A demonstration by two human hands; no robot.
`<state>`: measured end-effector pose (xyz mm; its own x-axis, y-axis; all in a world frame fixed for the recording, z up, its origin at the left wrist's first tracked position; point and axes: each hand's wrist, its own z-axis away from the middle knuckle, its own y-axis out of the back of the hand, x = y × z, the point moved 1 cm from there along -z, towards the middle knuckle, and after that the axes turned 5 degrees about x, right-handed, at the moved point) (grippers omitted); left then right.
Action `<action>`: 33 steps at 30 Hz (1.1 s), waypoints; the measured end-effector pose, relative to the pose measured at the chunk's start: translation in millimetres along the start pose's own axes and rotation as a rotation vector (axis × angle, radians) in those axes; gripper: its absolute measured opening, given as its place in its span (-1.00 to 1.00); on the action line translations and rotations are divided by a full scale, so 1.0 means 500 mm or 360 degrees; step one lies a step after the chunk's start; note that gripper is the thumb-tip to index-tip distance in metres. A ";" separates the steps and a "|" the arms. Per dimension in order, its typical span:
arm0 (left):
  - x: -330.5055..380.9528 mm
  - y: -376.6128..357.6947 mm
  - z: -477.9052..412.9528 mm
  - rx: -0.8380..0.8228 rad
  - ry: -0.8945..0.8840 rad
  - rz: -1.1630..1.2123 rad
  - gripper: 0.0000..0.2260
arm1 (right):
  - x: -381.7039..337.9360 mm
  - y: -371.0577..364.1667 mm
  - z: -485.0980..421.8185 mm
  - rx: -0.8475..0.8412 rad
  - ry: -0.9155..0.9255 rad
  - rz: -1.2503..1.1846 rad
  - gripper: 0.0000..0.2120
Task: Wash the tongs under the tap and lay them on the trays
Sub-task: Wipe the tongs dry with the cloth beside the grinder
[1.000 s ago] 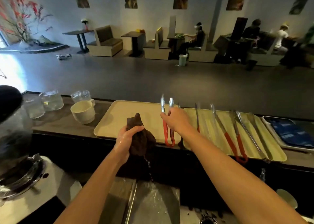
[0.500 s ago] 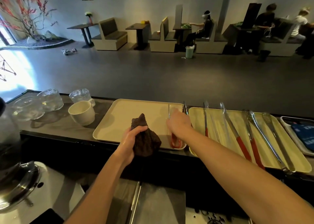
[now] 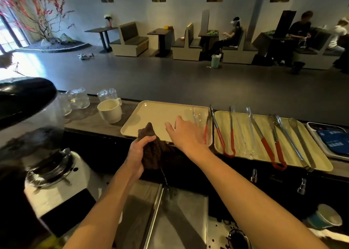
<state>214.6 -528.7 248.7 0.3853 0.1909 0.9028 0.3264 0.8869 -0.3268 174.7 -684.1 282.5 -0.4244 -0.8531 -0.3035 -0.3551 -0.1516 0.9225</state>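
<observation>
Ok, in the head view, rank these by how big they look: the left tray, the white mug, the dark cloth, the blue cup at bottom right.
1. Left tray, clearly largest.
2. Dark cloth in the left hand.
3. White mug and blue cup look about alike; the cup sits nearer the camera and is blurred, so I won't rank them.

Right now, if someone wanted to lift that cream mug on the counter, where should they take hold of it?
Probably by the handle. The mug stands upright, mouth up, and its handle pokes out on the far right side, toward the left tray. Come in from the right, over the bare counter between mug and tray; glass lids crowd the left. Gripping round the body would also work.
</observation>
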 end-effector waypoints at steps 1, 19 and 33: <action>0.001 0.026 0.025 0.0034 0.0003 0.0007 -0.80 | -0.031 0.006 0.030 0.0015 0.0009 -0.0077 -0.57; -0.040 0.495 0.492 0.0720 -0.0022 0.0193 -0.58 | -0.468 -0.102 0.506 -0.0181 0.0476 -0.0705 -0.69; -0.200 0.717 0.603 0.1121 0.0254 0.0413 -0.53 | -0.575 -0.427 0.643 -0.1007 0.0688 -0.0241 -0.55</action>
<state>32.8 -103.2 125.3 0.5118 0.4139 0.7528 -0.3979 0.8909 -0.2192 104.6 -245.9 96.2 -0.0009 -0.8994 -0.4372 0.2147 -0.4272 0.8783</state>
